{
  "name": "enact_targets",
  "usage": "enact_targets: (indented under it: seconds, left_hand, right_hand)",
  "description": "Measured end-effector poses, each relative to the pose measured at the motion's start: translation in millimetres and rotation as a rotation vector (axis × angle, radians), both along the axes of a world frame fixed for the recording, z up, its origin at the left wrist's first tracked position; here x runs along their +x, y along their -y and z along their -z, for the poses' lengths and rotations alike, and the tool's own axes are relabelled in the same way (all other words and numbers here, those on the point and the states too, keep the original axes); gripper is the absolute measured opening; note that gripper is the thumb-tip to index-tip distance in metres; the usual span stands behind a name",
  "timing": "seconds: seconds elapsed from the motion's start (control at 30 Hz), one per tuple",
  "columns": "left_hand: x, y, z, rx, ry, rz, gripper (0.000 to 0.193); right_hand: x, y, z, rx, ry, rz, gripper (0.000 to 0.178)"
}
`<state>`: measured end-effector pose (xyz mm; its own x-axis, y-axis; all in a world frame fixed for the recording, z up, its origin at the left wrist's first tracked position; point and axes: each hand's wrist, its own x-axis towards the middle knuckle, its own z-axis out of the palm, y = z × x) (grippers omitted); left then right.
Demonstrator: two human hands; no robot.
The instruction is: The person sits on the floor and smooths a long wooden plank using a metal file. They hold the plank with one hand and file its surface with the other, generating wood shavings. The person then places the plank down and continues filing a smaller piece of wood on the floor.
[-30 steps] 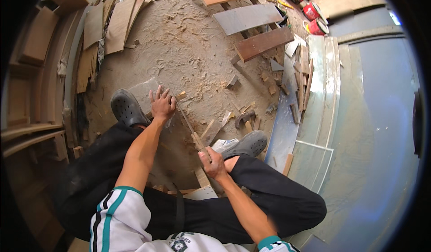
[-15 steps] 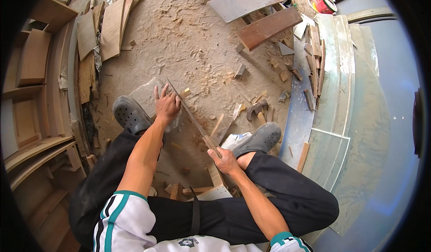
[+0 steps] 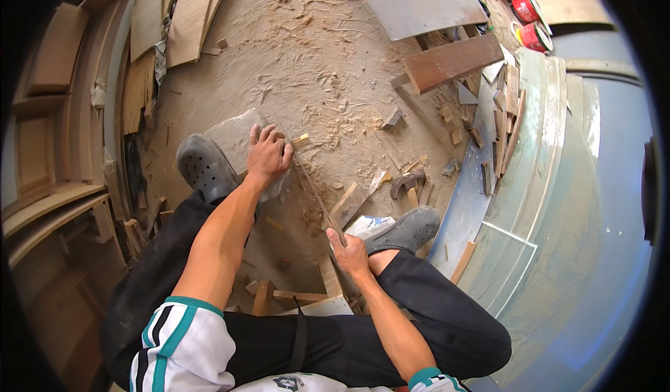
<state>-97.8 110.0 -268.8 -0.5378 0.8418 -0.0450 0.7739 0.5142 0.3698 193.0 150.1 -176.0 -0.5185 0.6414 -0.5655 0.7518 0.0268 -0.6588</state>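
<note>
My left hand (image 3: 269, 158) presses down over the edge of a pale grey stone slab (image 3: 241, 135) beside my left shoe. Its fingers are bent and near together; what lies under them is hidden. Past them sticks out the end of a small pale piece of wood (image 3: 301, 141). My right hand (image 3: 350, 254) is closed round the wooden handle of a long thin-bladed tool (image 3: 313, 188). That blade runs slantwise from the right fist to beside the left hand, seen nearly edge-on, so any teeth cannot be made out.
A hammer (image 3: 408, 185) lies by my right shoe (image 3: 412, 228), near wood offcuts (image 3: 347, 207). Brown board (image 3: 453, 64) and grey board (image 3: 426, 13) are at the far right. Glass sheets (image 3: 516, 210) lie right; wooden cabinet frames (image 3: 56, 210) stand left. Sawdust covers the floor.
The view has turned a little. My left fingers, more spread before, are closer together. The blade's far end, which stuck out past those fingers, no longer shows clearly there. My right hand keeps its hold.
</note>
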Motion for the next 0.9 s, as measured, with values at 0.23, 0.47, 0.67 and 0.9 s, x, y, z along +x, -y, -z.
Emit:
enact_targets:
  seconds: [0.23, 0.47, 0.67, 0.9]
  left_hand:
    - [-2.7, 1.1, 0.2, -0.106, 0.023, -0.012, 0.041]
    - [-4.3, 1.6, -9.5, -0.154, 0.070, -0.009, 0.043]
    - [-4.3, 3.6, -0.3, -0.086, 0.039, -0.016, 0.044]
    - [-1.9, 0.6, -0.7, -0.098, 0.042, -0.011, 0.041]
  right_hand:
    - [4.3, -2.4, -9.4, -0.061, 0.027, 0.002, 0.062]
    - [-23.1, -8.4, -0.6, -0.084, 0.102, -0.037, 0.061]
    - [-25.2, -9.4, 14.7, 0.035, 0.049, -0.081, 0.063]
    - [-24.0, -25.6, 3.3, 0.011, 0.008, -0.095, 0.061]
